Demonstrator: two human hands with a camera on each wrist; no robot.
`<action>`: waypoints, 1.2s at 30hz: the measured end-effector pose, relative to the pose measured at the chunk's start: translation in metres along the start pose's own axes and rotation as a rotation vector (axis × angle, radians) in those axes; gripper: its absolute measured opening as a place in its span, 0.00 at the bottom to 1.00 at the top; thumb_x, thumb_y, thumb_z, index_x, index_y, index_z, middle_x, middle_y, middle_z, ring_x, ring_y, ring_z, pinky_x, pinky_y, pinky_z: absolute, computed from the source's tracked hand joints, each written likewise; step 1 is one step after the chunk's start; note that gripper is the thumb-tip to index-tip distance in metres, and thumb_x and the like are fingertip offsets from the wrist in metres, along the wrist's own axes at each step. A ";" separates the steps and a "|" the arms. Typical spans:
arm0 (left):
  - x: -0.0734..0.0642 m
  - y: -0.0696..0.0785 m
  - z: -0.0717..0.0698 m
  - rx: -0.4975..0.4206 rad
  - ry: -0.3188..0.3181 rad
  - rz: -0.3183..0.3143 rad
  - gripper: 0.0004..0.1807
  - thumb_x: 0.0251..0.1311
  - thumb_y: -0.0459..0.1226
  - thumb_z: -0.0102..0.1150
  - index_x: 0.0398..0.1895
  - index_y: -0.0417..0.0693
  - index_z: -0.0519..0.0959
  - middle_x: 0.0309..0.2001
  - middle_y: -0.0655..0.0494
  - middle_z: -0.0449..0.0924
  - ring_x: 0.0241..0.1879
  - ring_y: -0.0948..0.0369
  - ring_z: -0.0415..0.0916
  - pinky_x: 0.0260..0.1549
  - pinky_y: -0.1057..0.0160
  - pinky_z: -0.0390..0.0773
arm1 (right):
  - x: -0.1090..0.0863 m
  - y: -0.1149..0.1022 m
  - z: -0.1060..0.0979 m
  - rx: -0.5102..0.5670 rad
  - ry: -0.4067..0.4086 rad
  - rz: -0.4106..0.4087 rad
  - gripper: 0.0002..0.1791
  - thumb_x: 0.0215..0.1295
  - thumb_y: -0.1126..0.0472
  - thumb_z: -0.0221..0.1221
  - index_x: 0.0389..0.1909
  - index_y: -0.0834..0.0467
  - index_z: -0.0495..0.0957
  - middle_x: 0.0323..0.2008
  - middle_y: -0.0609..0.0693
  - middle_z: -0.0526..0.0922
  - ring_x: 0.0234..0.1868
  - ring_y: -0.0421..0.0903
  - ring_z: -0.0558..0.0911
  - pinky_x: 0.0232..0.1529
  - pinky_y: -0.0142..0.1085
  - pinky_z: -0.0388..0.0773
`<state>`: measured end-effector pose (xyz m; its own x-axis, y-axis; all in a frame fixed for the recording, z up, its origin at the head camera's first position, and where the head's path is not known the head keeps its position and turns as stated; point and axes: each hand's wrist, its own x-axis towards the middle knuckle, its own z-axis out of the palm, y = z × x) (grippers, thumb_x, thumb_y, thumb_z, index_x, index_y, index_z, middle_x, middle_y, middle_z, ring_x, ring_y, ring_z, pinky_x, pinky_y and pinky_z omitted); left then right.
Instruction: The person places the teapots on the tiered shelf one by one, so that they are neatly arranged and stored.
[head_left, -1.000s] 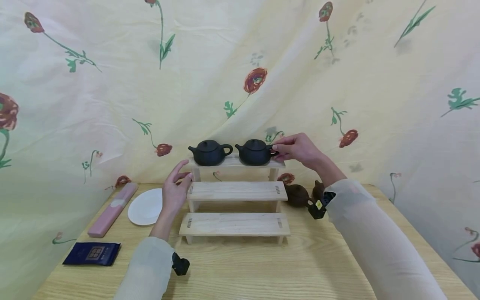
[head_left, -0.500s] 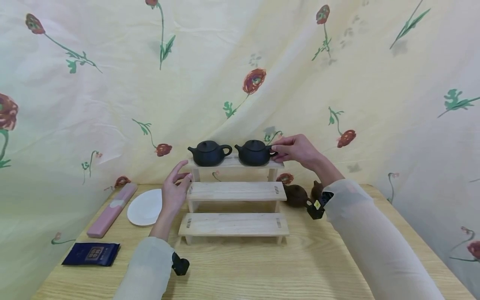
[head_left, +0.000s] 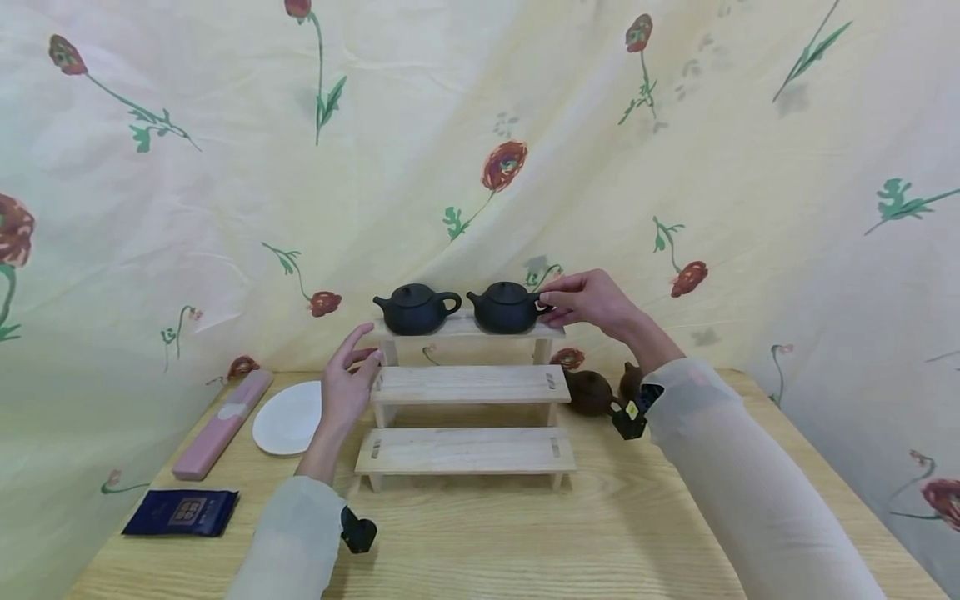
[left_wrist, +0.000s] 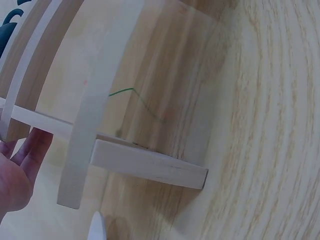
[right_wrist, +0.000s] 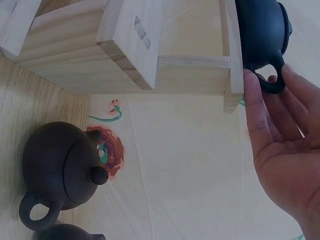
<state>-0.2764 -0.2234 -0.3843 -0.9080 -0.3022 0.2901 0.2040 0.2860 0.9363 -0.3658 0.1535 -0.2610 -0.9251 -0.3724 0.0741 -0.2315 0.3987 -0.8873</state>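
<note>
Two dark teapots stand upright on the top step of a three-step wooden stand (head_left: 472, 383). My right hand (head_left: 592, 302) pinches the handle of the right teapot (head_left: 504, 308) between thumb and fingers. In the right wrist view, this hand (right_wrist: 285, 135) has its fingertips about the handle loop, beside the step's end. The left teapot (head_left: 416, 310) has its spout to the left. My left hand (head_left: 349, 379) is at the stand's left side, fingers spread, with fingertips right at the ends of the upper steps. In the left wrist view, the hand (left_wrist: 20, 175) is partly hidden by the stand.
A brown teapot (head_left: 590, 393) sits on the wooden table (head_left: 465, 542) right of the stand, another brown teapot (head_left: 632, 380) behind it. At left lie a white plate (head_left: 288, 419), a pink case (head_left: 225, 425) and a dark blue packet (head_left: 182, 512). A flowered cloth (head_left: 420, 183) hangs behind.
The head view has shifted slightly. Both hands keep their places at the stand and the right teapot's handle; the teapots stay where they were on the top step.
</note>
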 end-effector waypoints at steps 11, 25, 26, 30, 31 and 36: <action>-0.003 0.006 -0.016 -0.016 -0.118 -0.072 0.30 0.78 0.44 0.59 0.79 0.71 0.67 0.63 0.42 0.81 0.53 0.55 0.81 0.38 0.70 0.76 | -0.024 0.004 -0.021 0.064 0.144 -0.041 0.28 0.77 0.54 0.63 0.67 0.70 0.77 0.50 0.55 0.91 0.43 0.42 0.92 0.48 0.37 0.88; -0.037 -0.003 -0.030 -0.089 -0.202 -0.141 0.27 0.81 0.45 0.53 0.79 0.55 0.67 0.69 0.42 0.73 0.56 0.59 0.81 0.57 0.50 0.84 | -0.094 0.079 -0.053 0.229 0.317 -0.015 0.05 0.74 0.54 0.66 0.45 0.49 0.88 0.37 0.38 0.92 0.39 0.37 0.91 0.40 0.33 0.88; -0.040 -0.004 -0.029 -0.092 -0.204 -0.141 0.26 0.81 0.44 0.53 0.78 0.53 0.68 0.69 0.41 0.73 0.55 0.59 0.82 0.57 0.51 0.84 | -0.098 0.086 -0.052 0.246 0.319 -0.010 0.03 0.74 0.56 0.66 0.43 0.47 0.88 0.37 0.39 0.92 0.38 0.37 0.91 0.40 0.33 0.88; -0.049 -0.007 -0.026 -0.082 -0.205 -0.155 0.23 0.81 0.41 0.53 0.75 0.52 0.71 0.67 0.40 0.76 0.57 0.56 0.84 0.53 0.56 0.84 | -0.111 0.115 -0.042 0.312 0.330 0.020 0.06 0.74 0.59 0.66 0.39 0.44 0.89 0.35 0.39 0.92 0.36 0.37 0.91 0.38 0.33 0.88; -0.051 -0.008 -0.025 -0.080 -0.197 -0.159 0.22 0.81 0.41 0.54 0.74 0.52 0.72 0.67 0.40 0.76 0.56 0.56 0.84 0.51 0.59 0.84 | -0.112 0.121 -0.039 0.317 0.333 0.029 0.06 0.74 0.60 0.66 0.40 0.45 0.89 0.35 0.39 0.92 0.36 0.37 0.91 0.38 0.33 0.88; -0.058 -0.011 -0.025 -0.077 -0.154 -0.194 0.21 0.81 0.43 0.54 0.72 0.54 0.74 0.66 0.40 0.77 0.54 0.59 0.85 0.46 0.64 0.82 | -0.114 0.142 -0.023 0.203 0.348 0.085 0.16 0.75 0.60 0.65 0.57 0.65 0.84 0.34 0.34 0.90 0.36 0.36 0.90 0.39 0.35 0.88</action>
<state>-0.2169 -0.2321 -0.4066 -0.9766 -0.2010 0.0758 0.0426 0.1649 0.9854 -0.3007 0.2720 -0.3851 -0.9930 -0.0258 0.1154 -0.1182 0.2290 -0.9662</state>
